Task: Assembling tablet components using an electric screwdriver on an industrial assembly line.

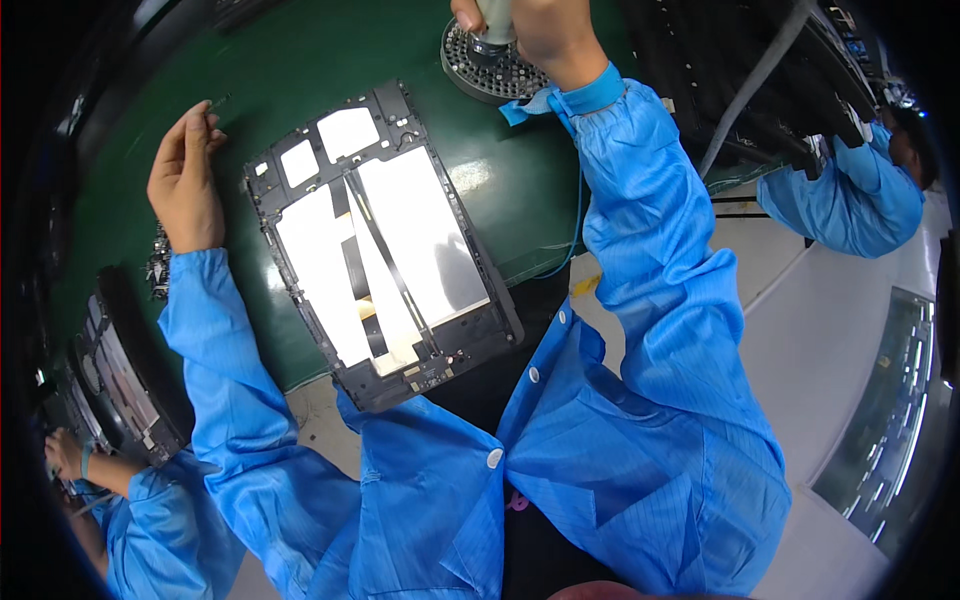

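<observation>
My right hand [545, 35] is wrapped round a pale grey electric screwdriver [496, 20], partly cut off by the top edge. Its dark nose points down at a round perforated screw tray [470, 72] with small bits in its holes. Left of the tablet, my left hand [188, 185] is raised in a pinch, with a small thin dark piece [222, 101] at its fingertips, too small to name. Between my arms lies an opened tablet housing [425, 215], a dark frame with bright silver panels and a dark strip down the middle. Neither hand touches it.
The green tabletop [280, 50] carries small dark parts [158, 262] by my left forearm. More dark housings [125, 370] stand at the left, near a co-worker's hand [65, 455]. Dark racks [730, 80] and a grey cable [755, 85] are at the right, with another person [850, 195] beyond.
</observation>
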Tool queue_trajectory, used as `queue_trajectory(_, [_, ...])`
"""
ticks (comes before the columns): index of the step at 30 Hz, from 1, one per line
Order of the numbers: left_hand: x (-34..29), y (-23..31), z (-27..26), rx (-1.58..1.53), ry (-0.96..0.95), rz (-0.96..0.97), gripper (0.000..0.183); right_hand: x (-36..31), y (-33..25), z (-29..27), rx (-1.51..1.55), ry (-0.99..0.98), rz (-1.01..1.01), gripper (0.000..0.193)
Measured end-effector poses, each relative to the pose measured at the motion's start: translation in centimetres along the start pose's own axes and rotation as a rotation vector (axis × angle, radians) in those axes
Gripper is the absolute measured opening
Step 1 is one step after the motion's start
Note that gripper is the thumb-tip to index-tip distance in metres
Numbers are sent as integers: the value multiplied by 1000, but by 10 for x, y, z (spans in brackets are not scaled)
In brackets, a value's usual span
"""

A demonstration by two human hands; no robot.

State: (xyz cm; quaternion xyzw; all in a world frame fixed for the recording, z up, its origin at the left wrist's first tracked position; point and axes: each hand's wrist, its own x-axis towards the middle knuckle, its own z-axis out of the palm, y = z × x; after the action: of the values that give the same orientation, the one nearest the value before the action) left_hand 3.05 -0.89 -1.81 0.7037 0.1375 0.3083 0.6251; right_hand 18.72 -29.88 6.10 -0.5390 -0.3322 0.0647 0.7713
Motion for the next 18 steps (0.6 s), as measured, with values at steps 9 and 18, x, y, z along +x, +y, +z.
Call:
queue_trajectory(9, [1, 6, 3, 84, 41, -42, 33, 0, 9, 2, -94, -41, -82, 22])
queue_trajectory(18, [0, 5, 4, 204, 19, -30, 39, 0, 12, -2, -93, -30, -62, 23])
